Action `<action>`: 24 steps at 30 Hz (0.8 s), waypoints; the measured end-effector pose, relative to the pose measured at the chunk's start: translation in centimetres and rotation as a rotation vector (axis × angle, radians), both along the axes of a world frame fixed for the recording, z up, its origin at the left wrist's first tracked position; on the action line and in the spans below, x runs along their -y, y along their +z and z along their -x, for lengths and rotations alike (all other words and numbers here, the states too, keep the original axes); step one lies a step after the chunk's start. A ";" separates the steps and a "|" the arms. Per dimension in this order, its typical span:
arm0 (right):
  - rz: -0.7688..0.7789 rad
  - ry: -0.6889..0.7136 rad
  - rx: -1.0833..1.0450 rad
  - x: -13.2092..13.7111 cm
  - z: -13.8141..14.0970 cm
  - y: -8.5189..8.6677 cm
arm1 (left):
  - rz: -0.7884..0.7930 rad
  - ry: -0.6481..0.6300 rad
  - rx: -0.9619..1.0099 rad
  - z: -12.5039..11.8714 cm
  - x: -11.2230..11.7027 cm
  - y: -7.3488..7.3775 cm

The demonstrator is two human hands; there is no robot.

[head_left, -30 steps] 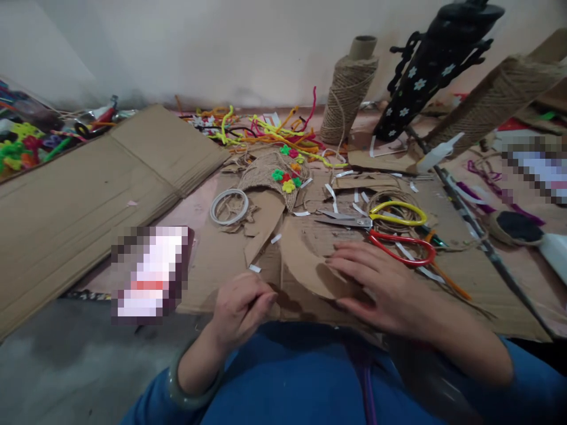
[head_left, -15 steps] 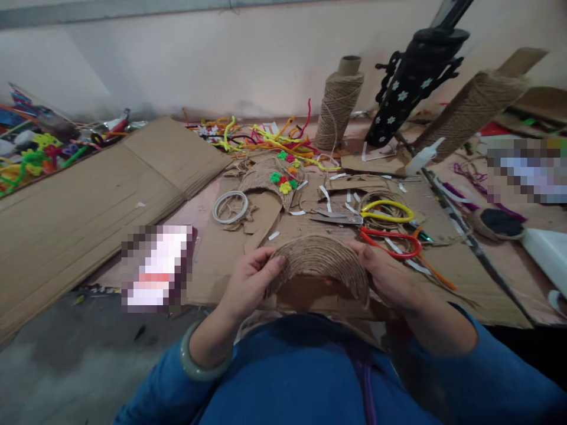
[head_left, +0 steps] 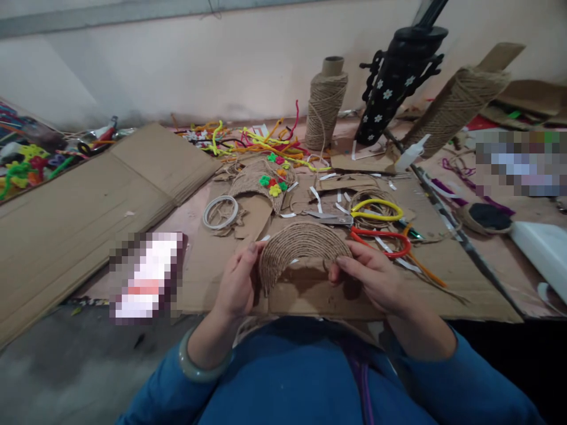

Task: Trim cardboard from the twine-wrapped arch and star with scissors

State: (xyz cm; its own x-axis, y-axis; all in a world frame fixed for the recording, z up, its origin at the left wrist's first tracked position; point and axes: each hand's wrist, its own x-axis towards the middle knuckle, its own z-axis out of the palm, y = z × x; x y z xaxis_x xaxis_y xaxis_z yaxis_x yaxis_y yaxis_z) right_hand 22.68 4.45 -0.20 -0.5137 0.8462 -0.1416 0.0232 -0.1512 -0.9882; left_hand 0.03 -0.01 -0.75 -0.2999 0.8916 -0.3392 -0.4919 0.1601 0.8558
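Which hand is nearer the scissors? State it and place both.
Right. In view, the right hand is just below the red handle of the scissors, holding one end of the twine-covered arch; the left hand is farther, below and left of the blades, holding the other.

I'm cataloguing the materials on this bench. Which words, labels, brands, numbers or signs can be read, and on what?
None can be read.
Twine-covered arch, held: no writing shows.
Bright screen, at left: pixelated, unreadable.
White squeeze bottle: no legible lettering.
Scissors: any marking is too small to read.
Black vase: white flower shapes, no legible words.
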 end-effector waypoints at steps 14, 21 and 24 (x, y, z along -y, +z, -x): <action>-0.087 0.063 0.081 -0.2 -0.4 0.2 | -0.028 -0.265 0.024 0.2 0.4 0.0; -0.067 0.071 0.097 -0.1 -0.2 0.7 | -0.043 -0.261 0.062 0.2 0.2 0.3; -0.021 0.079 0.107 0.0 0.1 0.9 | -0.026 -0.268 0.054 0.2 0.2 0.3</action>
